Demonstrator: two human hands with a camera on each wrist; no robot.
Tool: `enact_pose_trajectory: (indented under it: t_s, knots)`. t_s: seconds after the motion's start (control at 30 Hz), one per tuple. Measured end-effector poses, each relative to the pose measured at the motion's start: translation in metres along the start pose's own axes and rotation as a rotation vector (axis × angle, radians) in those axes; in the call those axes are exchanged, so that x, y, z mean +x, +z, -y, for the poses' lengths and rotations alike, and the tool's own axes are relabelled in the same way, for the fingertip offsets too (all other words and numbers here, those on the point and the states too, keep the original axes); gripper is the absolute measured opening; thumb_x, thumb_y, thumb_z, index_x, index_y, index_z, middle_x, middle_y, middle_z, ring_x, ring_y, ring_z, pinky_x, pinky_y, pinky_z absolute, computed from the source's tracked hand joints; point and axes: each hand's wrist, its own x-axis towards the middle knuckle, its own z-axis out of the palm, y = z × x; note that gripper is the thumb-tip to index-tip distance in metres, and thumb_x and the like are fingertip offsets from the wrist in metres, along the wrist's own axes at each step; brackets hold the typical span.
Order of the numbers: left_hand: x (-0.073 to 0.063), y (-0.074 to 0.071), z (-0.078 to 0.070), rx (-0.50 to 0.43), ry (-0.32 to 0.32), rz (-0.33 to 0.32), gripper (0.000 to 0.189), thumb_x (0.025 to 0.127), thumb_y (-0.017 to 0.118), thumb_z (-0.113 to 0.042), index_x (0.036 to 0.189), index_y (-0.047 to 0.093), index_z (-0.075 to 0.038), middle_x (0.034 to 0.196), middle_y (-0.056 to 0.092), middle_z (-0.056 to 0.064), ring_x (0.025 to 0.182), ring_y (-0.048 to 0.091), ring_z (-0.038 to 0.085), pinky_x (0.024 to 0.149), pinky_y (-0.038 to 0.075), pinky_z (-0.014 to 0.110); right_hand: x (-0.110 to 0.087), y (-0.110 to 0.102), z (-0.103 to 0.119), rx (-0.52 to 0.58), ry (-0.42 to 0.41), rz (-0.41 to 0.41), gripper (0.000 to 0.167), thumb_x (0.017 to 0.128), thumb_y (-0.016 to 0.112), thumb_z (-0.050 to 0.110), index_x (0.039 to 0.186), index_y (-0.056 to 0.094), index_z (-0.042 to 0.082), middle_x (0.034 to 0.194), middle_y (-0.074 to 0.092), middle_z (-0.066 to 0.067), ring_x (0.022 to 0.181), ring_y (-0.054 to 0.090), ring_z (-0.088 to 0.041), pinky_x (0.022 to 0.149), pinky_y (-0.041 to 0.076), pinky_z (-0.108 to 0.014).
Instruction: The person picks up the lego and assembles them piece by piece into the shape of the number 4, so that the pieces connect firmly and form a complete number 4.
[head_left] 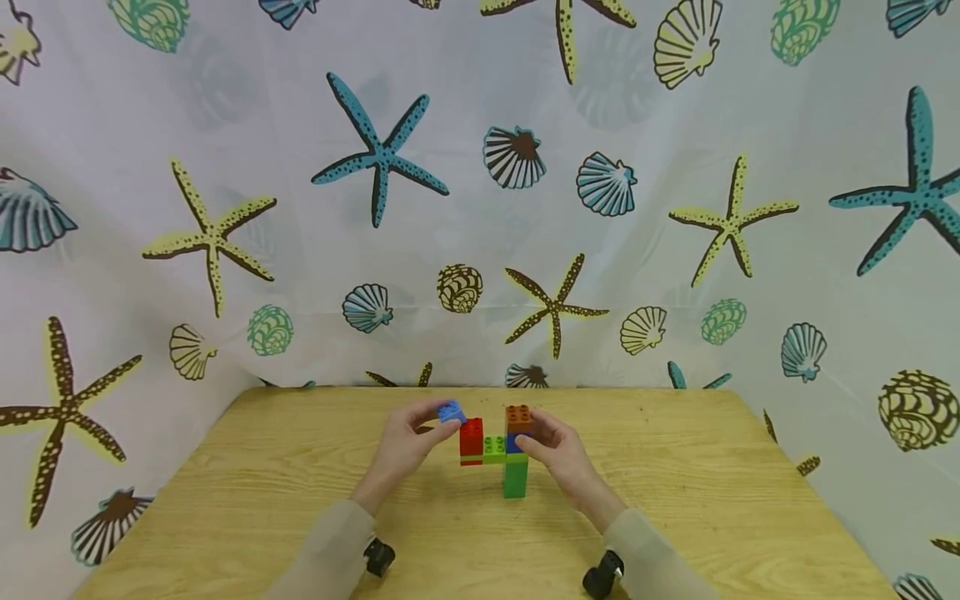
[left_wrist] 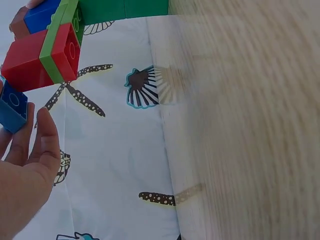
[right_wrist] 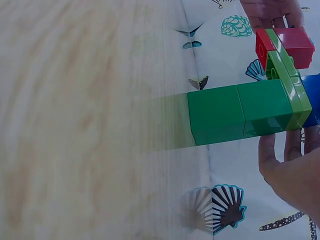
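Note:
My left hand pinches a light blue toy building brick, tilted, right at the top left edge of a red brick. The red brick sits on one end of a long lime green brick, with a second red brick under that end. Two stacked green bricks stand on the table and bear the other end. Over them are a dark blue brick and a brown brick on top. My right hand grips this column at the dark blue brick, from the right.
The wooden table extends around the built structure on both sides. Behind it hangs a white cloth printed with starfish and shells, which also runs along both sides. A small black wrist camera is on the left sleeve, another on the right.

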Motion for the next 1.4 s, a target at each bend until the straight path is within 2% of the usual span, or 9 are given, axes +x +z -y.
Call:
enact_pose_trajectory:
  t_s: [0.1, 0.23, 0.5, 0.77, 0.9, 0.97, 1.13, 1.23, 1.4]
  knots:
    - [-0.002, 0.004, -0.004, 0.001, 0.006, 0.016, 0.044, 0.091, 0.071, -0.018, 0.132, 0.061, -0.007, 0.127, 0.063, 0.016, 0.111, 0.064, 0.031, 0.086, 0.054, 0.022, 0.0, 0.0, -0.001, -0.003, 0.003, 0.0, 0.059, 0.094, 0.068, 0.02, 0.147, 0.044, 0.008, 0.133, 0.058, -0.011, 0.118, 0.056, -0.016, 0.101, 0.048, -0.03]
    - [0.001, 0.008, 0.002, -0.013, 0.027, 0.035, 0.048, 0.089, 0.074, -0.021, 0.134, 0.061, -0.011, 0.129, 0.063, 0.014, 0.102, 0.067, 0.025, 0.083, 0.055, 0.022, 0.001, -0.001, -0.001, -0.003, 0.0, -0.002, 0.059, 0.094, 0.067, 0.019, 0.147, 0.044, 0.007, 0.134, 0.058, -0.011, 0.118, 0.056, -0.017, 0.101, 0.048, -0.031]
    - [0.0, 0.013, 0.0, 0.01, 0.06, 0.106, 0.043, 0.089, 0.073, -0.019, 0.131, 0.063, -0.013, 0.124, 0.064, 0.012, 0.093, 0.068, 0.03, 0.076, 0.056, 0.026, -0.001, 0.0, -0.002, -0.005, 0.009, -0.015, 0.059, 0.093, 0.068, 0.02, 0.146, 0.046, 0.009, 0.134, 0.058, -0.012, 0.121, 0.056, -0.019, 0.102, 0.048, -0.034]
    - [0.002, 0.009, -0.003, 0.104, 0.065, 0.158, 0.041, 0.089, 0.074, -0.02, 0.129, 0.065, -0.019, 0.126, 0.064, 0.006, 0.096, 0.064, 0.021, 0.08, 0.055, 0.029, -0.002, 0.001, -0.003, -0.006, 0.024, -0.011, 0.057, 0.094, 0.067, 0.019, 0.146, 0.046, 0.01, 0.135, 0.058, -0.012, 0.12, 0.055, -0.018, 0.102, 0.047, -0.034]
    - [0.006, 0.007, -0.007, 0.158, 0.108, 0.177, 0.041, 0.088, 0.074, -0.022, 0.128, 0.066, -0.019, 0.123, 0.066, 0.003, 0.099, 0.062, 0.019, 0.085, 0.054, 0.032, -0.001, 0.001, -0.002, -0.002, 0.016, -0.009, 0.057, 0.094, 0.067, 0.021, 0.146, 0.046, 0.011, 0.135, 0.057, -0.011, 0.12, 0.055, -0.018, 0.104, 0.047, -0.035]
    - [0.007, 0.007, -0.008, 0.16, 0.111, 0.185, 0.041, 0.089, 0.074, -0.024, 0.128, 0.066, -0.02, 0.121, 0.066, 0.003, 0.101, 0.062, 0.019, 0.085, 0.055, 0.031, -0.001, 0.001, -0.001, 0.002, 0.015, -0.01, 0.057, 0.094, 0.067, 0.02, 0.146, 0.047, 0.011, 0.135, 0.058, -0.011, 0.12, 0.055, -0.018, 0.104, 0.046, -0.036]
    - [0.005, 0.009, -0.004, 0.135, 0.074, 0.216, 0.043, 0.091, 0.071, -0.033, 0.132, 0.062, -0.025, 0.12, 0.066, 0.002, 0.106, 0.063, 0.02, 0.085, 0.055, 0.029, 0.0, 0.001, -0.002, 0.0, 0.014, -0.012, 0.056, 0.094, 0.067, 0.019, 0.146, 0.047, 0.011, 0.134, 0.058, -0.011, 0.12, 0.055, -0.018, 0.104, 0.047, -0.036]
    - [0.003, 0.012, 0.0, 0.11, 0.066, 0.209, 0.042, 0.092, 0.068, -0.036, 0.132, 0.061, -0.027, 0.117, 0.067, 0.002, 0.104, 0.064, 0.02, 0.086, 0.054, 0.032, 0.0, 0.0, -0.002, 0.0, 0.007, -0.01, 0.056, 0.094, 0.067, 0.019, 0.146, 0.046, 0.011, 0.134, 0.058, -0.01, 0.119, 0.056, -0.017, 0.103, 0.047, -0.036]
    - [0.001, 0.016, 0.0, 0.089, 0.05, 0.145, 0.038, 0.092, 0.068, -0.036, 0.129, 0.062, -0.03, 0.108, 0.069, 0.003, 0.098, 0.067, 0.019, 0.085, 0.055, 0.036, 0.0, 0.001, -0.002, 0.008, 0.003, -0.001, 0.058, 0.094, 0.066, 0.019, 0.147, 0.045, 0.01, 0.136, 0.057, -0.011, 0.12, 0.055, -0.017, 0.103, 0.047, -0.035]
